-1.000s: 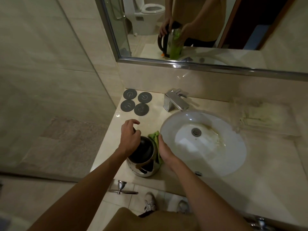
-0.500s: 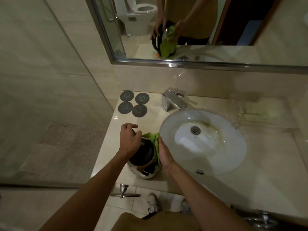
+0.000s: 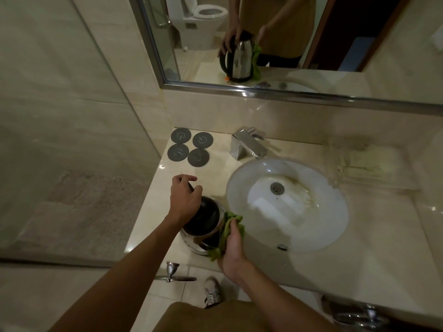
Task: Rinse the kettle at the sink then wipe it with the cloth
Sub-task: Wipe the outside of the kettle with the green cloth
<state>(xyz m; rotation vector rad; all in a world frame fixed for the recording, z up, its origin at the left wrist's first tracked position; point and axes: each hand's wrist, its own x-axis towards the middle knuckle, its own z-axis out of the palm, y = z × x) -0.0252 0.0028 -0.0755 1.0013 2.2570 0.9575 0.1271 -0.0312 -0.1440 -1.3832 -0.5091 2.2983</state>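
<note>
The kettle (image 3: 203, 226) stands upright on the surface (image 3: 383, 236), just left of the sink (image 3: 287, 204) and near the surface's front edge. My left hand (image 3: 184, 200) rests on the kettle's dark lid, fingers curled over its far side at the handle. My right hand (image 3: 233, 250) grips the green cloth (image 3: 227, 226) and presses it against the kettle's right wall, between the kettle and the sink rim. The tap (image 3: 249, 146) sits behind the sink. Four dark round coasters (image 3: 190, 149) lie left of the tap, well behind the kettle. The mirror (image 3: 287, 44) above the sink reflects the kettle, the cloth and both hands.
</note>
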